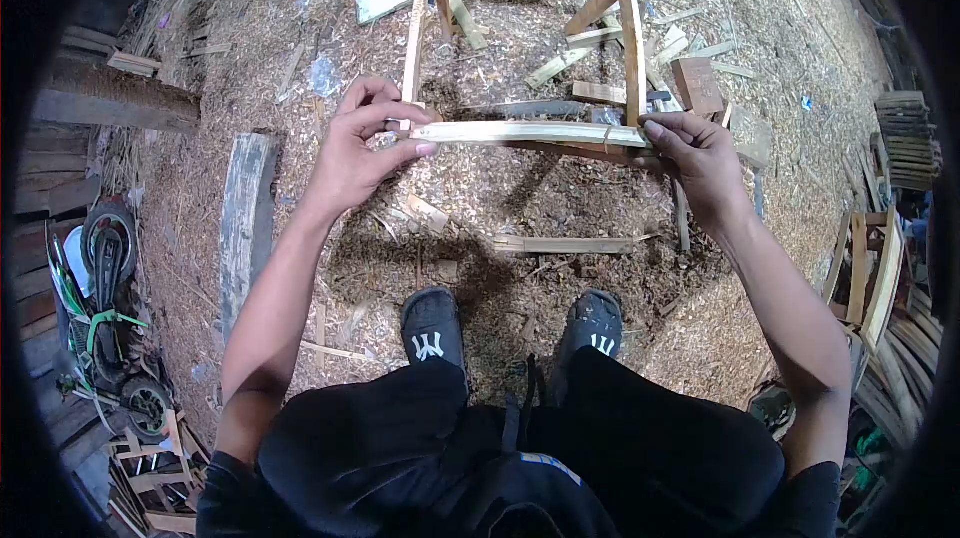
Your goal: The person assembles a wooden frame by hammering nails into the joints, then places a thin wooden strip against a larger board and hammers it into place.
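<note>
A light wooden strip point(520, 132) lies across the near side of a four-sided wooden frame point(637, 48) with short legs. My left hand point(362, 143) pinches the strip's left end between thumb and fingers, at the frame's near left corner. At the near right corner, my right hand point(697, 153) is closed on the other end of the strip, thumb on top and the remaining fingers partly hidden beneath. A darker rail point(570, 150) shows just under the strip.
Wood shavings cover the ground point(290, 58). Loose offcuts point(700, 83) lie beyond the frame, and another wooden piece point(562, 245) lies before my feet. A thick plank point(247, 218) is at left, near a small green motorbike point(103, 318). Stacked wood point(880, 278) stands at right.
</note>
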The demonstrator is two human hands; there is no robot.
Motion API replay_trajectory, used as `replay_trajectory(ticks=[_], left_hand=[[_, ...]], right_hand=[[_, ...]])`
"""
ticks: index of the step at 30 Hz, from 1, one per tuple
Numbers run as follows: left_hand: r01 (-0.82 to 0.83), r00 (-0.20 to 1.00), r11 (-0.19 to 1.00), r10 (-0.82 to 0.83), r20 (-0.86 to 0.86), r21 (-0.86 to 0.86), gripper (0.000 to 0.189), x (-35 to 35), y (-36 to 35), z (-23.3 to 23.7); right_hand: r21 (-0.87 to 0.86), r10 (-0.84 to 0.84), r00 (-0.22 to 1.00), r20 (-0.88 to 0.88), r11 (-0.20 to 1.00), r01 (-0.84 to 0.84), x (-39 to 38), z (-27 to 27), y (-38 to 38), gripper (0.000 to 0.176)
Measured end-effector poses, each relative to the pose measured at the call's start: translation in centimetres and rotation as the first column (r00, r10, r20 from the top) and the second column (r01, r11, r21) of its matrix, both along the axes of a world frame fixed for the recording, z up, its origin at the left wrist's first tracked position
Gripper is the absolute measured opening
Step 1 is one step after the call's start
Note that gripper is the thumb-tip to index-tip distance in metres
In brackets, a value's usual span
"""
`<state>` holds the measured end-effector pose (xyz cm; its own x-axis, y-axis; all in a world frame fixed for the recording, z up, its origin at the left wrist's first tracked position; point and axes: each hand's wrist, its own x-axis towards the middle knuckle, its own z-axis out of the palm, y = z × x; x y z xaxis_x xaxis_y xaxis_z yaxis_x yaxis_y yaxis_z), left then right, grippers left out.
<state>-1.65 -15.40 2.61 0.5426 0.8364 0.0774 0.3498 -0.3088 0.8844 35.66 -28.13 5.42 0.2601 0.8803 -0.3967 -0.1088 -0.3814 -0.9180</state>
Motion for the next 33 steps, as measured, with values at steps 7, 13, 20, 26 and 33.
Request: replay_trajectory(ticks=[7,13,20,26,33], left_hand=[[-0.04,0.998,0.967,0.05,-0.036,0.251,0.012,0.5,1.1,0.3],[-0.085,0.996,0.99,0.086,-0.013,0.109,0.011,1.0,1.1,0.9],[-0.117,0.993,0.993,0.117,-0.008,0.035,0.017,0.8,1.1,0.5],[-0.147,0.988,0.987,0.149,0.029,-0.063,0.029,0.6,1.2,0.1],[-0.185,0.983,0.978,0.185,-0.013,-0.094,0.036,1.0,1.1,0.7]], right_hand=[[-0.074,0.007,0.999,-0.041,0.997,-0.01,-0.1,0.9,0.4,0.02],[-0.115,0.028,0.997,-0.073,0.993,-0.036,0.0,1.1,0.4,0.023],[-0.139,0.031,0.994,-0.106,0.989,-0.045,-0.4,1.9,0.4,0.027],[-0.114,0.063,0.98,-0.187,0.99,-0.085,0.0,1.4,0.4,0.027],[-0.1,0.062,0.981,-0.183,0.992,-0.081,-0.1,1.6,0.5,0.024]])
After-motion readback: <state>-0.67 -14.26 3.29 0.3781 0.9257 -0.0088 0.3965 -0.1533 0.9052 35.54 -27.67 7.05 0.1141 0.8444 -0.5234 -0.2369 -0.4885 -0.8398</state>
